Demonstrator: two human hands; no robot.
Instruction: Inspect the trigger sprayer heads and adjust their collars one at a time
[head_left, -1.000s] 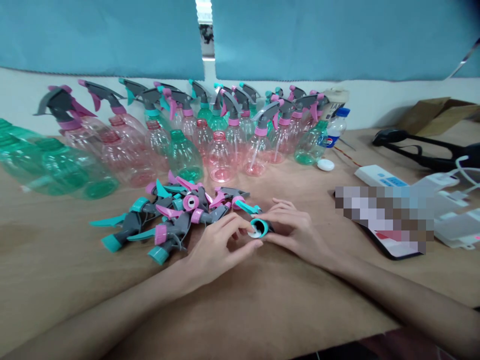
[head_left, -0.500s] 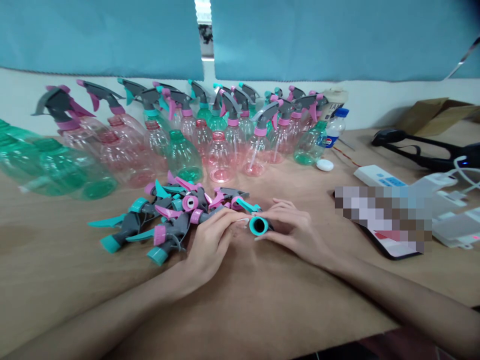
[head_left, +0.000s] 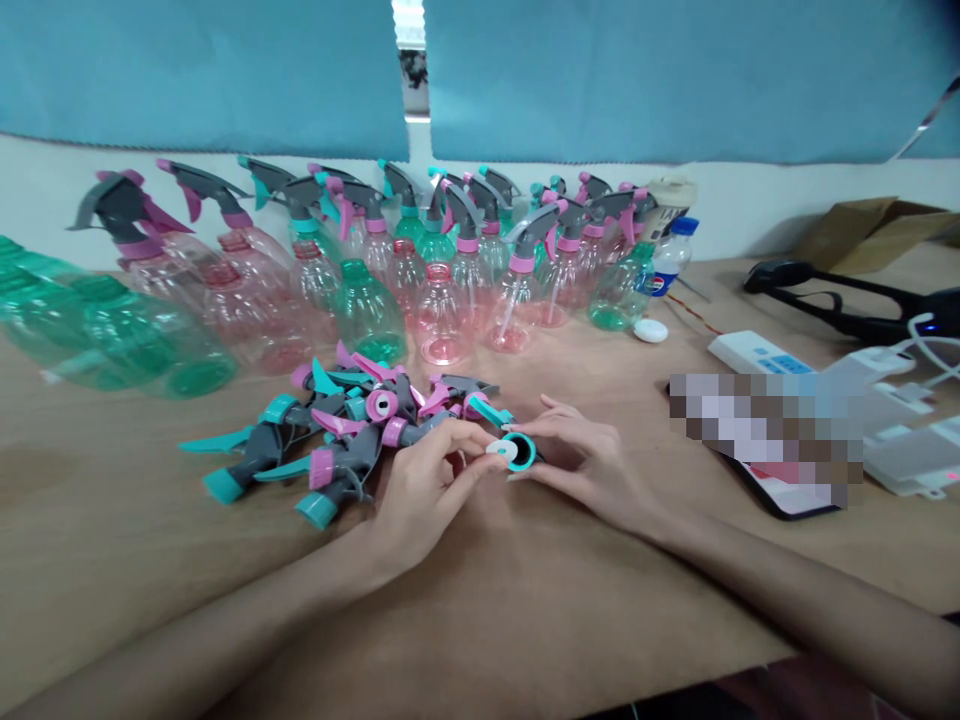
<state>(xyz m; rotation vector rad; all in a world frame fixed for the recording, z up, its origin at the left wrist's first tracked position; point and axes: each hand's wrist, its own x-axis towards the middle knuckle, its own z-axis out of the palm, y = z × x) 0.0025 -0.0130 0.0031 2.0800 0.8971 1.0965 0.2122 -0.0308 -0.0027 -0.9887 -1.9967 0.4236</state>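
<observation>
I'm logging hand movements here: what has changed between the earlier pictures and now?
The left hand drew the white disc leftward, away from the opening of the teal-collared spray head, then brought it back rightward; it now overlaps the opening's left side. Nothing was visibly let go. The right hand keeps its hold; the bottles stayed put.

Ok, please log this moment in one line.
left hand: pinches white disc; right hand: holds spray head; white disc: at spray head's mouth
</observation>
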